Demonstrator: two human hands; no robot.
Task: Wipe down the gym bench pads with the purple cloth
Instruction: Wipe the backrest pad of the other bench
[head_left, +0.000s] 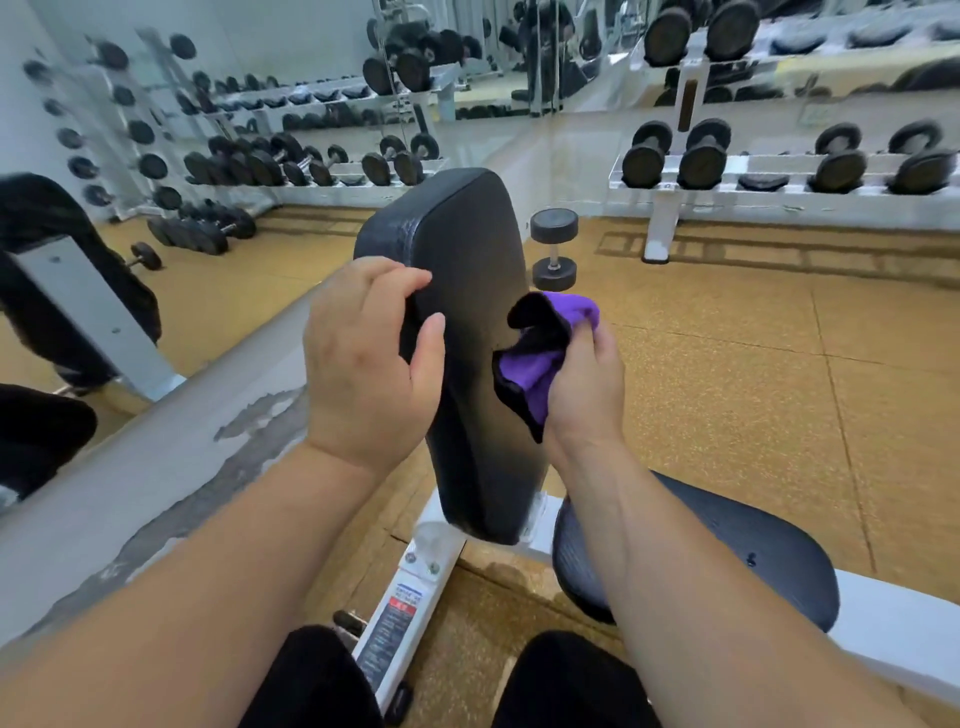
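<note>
Two knees (311, 680) in black trousers are showing nearest the camera, just below the back pad (467, 249), and both bare forearms are reaching up from there toward it. The left hand (363, 364) is curling its fingers and thumb round the back pad's left edge, gripping it as if to steady it. The right hand (587, 384) is clutching the purple cloth (540, 358), bunched up, and appears to be pressing it against the back pad's right edge, about halfway up. The seat pad (753, 551) is lying to the lower right of the back pad, partly hidden by the right forearm. A dumbbell (554, 249) is standing on end on the floor just beyond the back pad's right side.

By the look of it, the wiping of the back pad is under way and the seat pad is waiting its turn. The next move is probably calling for the cloth to sweep across the pad's face and top, with the left hand shifting its grip so the strip under it gets wiped too.
</note>
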